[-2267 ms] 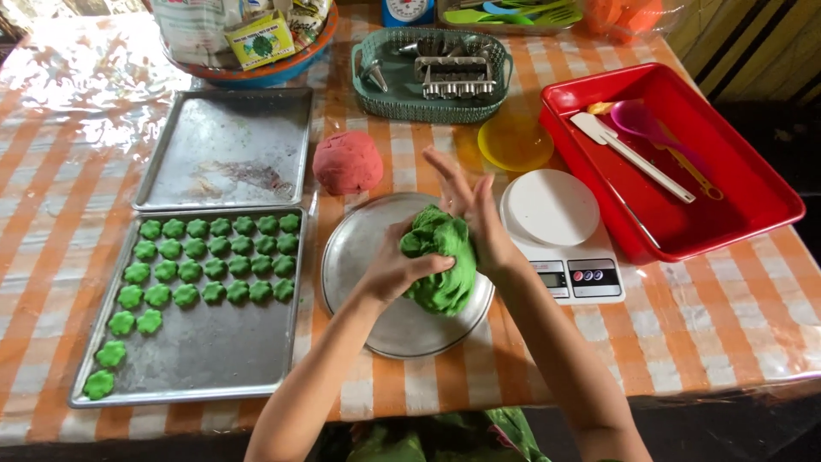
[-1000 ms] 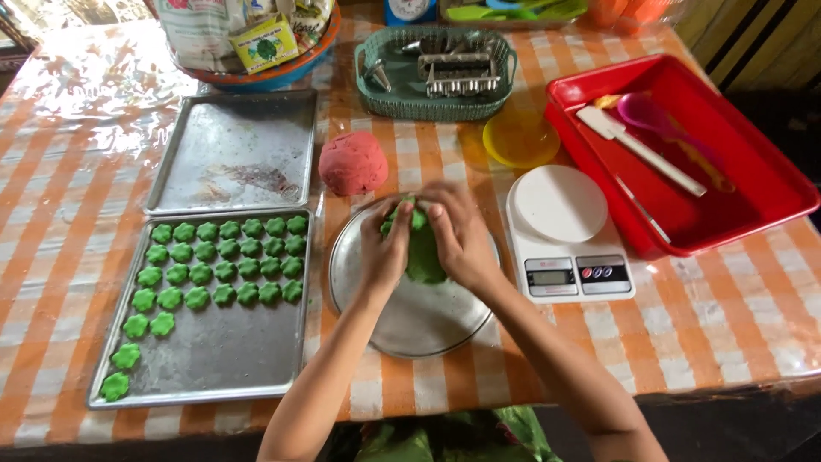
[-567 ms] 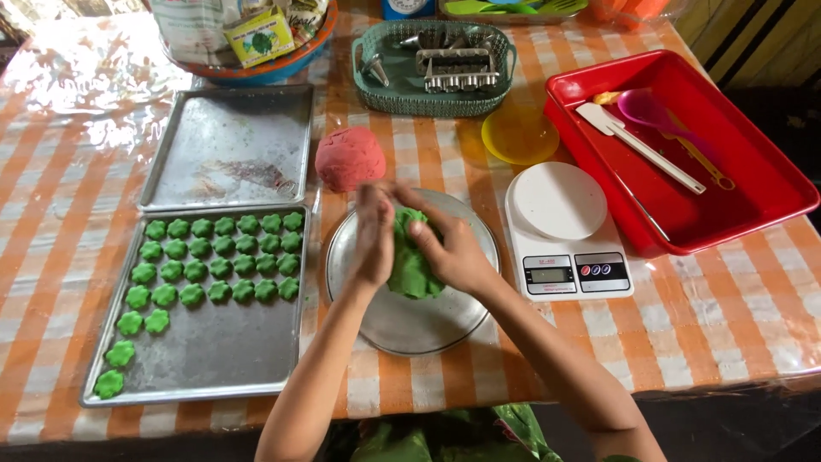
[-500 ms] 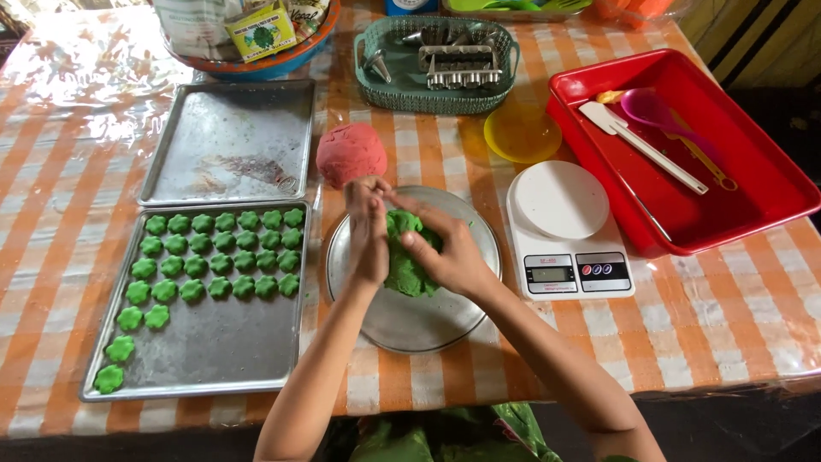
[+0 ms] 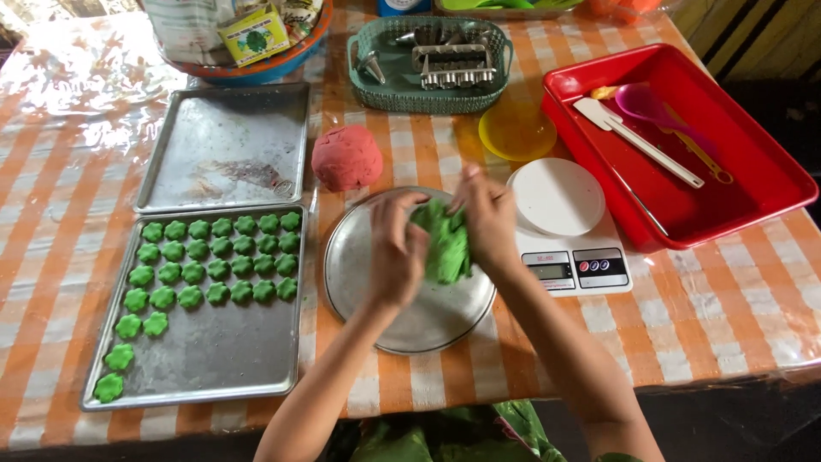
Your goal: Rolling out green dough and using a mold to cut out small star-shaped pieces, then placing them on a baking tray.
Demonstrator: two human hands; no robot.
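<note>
Got the green dough squeezed between my left hand and right hand, both clamped on it, right over the round metal plate so crumbs land there. The tray of little green cookies sits just left, within easy reach. The kitchen scale is at my right. Further back sit the red dough ball, the empty tray and the red bin holding utensils.
</note>
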